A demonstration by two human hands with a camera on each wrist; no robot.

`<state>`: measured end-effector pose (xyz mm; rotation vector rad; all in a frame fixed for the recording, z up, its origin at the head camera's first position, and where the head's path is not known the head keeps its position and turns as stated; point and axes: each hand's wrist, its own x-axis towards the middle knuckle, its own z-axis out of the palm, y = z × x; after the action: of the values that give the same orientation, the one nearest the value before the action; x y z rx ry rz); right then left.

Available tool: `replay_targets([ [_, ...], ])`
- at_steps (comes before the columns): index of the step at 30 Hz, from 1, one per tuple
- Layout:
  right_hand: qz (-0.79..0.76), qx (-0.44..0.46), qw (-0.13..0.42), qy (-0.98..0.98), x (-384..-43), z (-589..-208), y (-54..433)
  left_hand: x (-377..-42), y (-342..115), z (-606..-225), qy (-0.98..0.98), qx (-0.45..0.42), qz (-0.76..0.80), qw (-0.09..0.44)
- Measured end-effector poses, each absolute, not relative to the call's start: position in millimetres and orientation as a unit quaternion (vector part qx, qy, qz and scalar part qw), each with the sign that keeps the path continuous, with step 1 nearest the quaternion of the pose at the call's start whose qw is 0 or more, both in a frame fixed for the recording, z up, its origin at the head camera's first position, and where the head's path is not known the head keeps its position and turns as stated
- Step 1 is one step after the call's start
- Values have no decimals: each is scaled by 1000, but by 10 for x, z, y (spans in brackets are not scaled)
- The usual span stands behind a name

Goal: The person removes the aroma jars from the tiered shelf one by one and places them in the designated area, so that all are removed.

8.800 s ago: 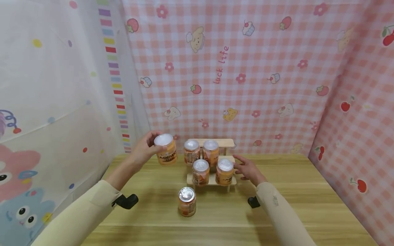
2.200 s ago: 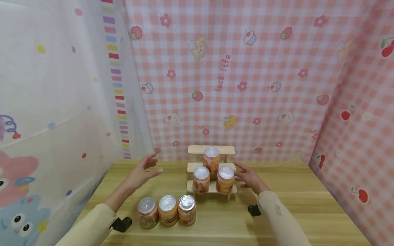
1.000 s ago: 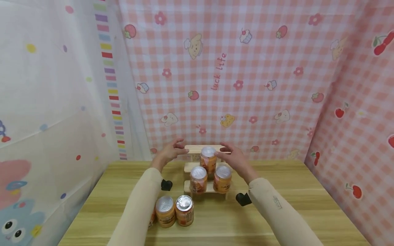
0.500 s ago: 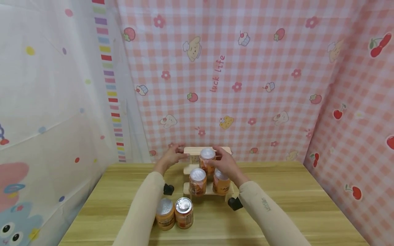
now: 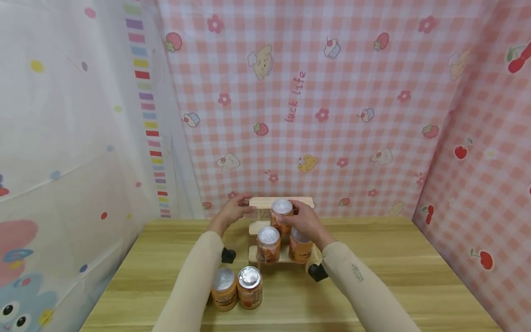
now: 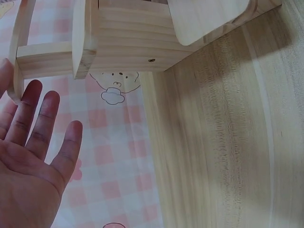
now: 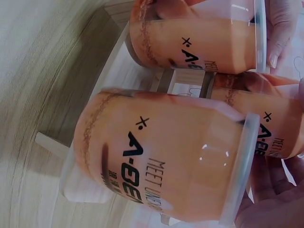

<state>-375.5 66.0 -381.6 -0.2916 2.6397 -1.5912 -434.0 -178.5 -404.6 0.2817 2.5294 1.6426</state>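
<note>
A small three-step wooden rack [image 5: 263, 202] bears three orange-labelled cans with silvery lids. My right hand [image 5: 307, 222] grips the upper can [image 5: 282, 207] on the middle step, thumb in front and fingers round its right side. On the bottom step stand a left can [image 5: 268, 246] and a right can [image 5: 301, 252], the latter partly behind my right hand. My left hand [image 5: 233, 213] is at the left end of the top board, thumb in front and fingers behind. In the left wrist view its fingers [image 6: 45, 114] are spread and fairly straight beside the board end.
On the wooden table [image 5: 373, 267], two more cans, one right [image 5: 250, 295] and one left [image 5: 224, 295], stand before the rack; a third is almost hidden behind my left sleeve [image 5: 192, 281]. A pink checked cloth [image 5: 332, 147] hangs behind, with a white curtain [image 5: 83, 138] at left.
The left hand held a can earlier; two cans have gone from rack to table. Then it moved to the rack's left end, while the right hand moved from the rack's side onto the upper can.
</note>
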Motion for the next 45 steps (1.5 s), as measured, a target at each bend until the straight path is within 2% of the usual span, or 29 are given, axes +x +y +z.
replay_targets([
  [9, -490, -107, 30, 864, -3707, -3820, 742, -4314, -1733, -4056, 830, 93, 545, 73],
  [19, -480, -115, 6, 870, -3718, -3796, 766, -4283, -1677, -4098, 809, 77, 577, 87],
  [30, -519, -135, -46, 843, -3678, -3329, 736, -4327, -1715, -4014, 815, 81, 567, 93],
  [38, -550, -154, -72, 817, -3425, -3055, 782, -4356, -1742, -3944, 827, 77, 549, 90],
  [45, -541, -172, -65, 821, -3065, -3120, 841, -4343, -1736, -3949, 834, 74, 540, 82],
])
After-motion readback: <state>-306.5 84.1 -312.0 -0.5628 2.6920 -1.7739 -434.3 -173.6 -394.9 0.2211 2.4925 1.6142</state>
